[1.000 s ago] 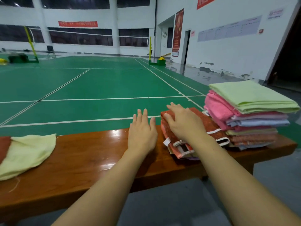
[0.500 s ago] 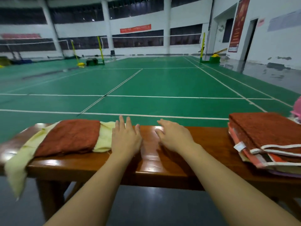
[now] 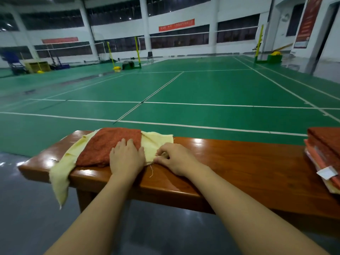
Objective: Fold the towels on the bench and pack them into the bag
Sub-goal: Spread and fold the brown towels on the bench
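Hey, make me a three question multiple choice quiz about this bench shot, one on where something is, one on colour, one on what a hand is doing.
1. Where does the rust-red towel lie?
A. On top of the yellow towel
B. On the floor
C. Inside a bag

2. What colour is the court floor behind the bench?
A. Blue
B. Green
C. Grey

3. What is the right hand doing?
A. Hanging off the bench
B. Resting flat on the rust-red towel
C. Pinching the yellow towel's edge

Answers:
1 A, yellow cloth shows on both sides of it.
2 B, green with white lines.
3 C, its fingers curl onto the edge, while the left hand lies flat.
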`<action>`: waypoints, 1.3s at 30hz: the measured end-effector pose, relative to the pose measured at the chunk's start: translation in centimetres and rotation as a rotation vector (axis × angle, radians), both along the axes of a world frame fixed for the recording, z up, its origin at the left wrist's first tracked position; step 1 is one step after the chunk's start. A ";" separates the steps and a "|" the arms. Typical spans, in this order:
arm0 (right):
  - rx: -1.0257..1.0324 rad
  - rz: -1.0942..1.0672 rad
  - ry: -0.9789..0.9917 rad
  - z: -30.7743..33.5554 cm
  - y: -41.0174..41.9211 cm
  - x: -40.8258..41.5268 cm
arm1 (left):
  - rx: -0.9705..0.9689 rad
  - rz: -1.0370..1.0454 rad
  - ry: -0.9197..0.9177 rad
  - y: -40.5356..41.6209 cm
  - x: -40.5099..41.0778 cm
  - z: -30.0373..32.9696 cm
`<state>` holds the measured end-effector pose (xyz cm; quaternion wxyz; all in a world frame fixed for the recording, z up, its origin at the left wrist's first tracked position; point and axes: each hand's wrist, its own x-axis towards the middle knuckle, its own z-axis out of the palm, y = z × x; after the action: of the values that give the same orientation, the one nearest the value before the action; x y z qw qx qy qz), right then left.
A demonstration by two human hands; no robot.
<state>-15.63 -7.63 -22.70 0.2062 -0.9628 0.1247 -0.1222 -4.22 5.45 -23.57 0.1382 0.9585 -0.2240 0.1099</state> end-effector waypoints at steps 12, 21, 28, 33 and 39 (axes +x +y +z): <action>0.147 -0.068 -0.064 -0.3 -0.5 -0.3 | -0.451 0.270 0.018 4.5 3.5 0.3; 0.467 -0.166 -0.388 1.7 -2.1 -0.6 | -1.143 0.070 0.204 2.6 1.0 5.3; 1.331 -0.119 -0.407 5.3 -3.2 -2.8 | -1.169 -0.589 0.584 -5.5 -7.5 7.6; 1.286 -0.401 -0.441 4.8 -8.3 -6.8 | -1.088 -0.696 0.846 -9.0 -10.8 6.2; 0.861 -0.436 -0.446 3.4 -11.0 -12.2 | -0.890 -0.507 0.784 -12.0 -11.0 4.2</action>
<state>-27.82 -18.62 -19.33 0.5739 -0.6935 0.3141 -0.3016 -15.23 -6.53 -19.34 0.6157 0.6959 -0.3093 -0.2023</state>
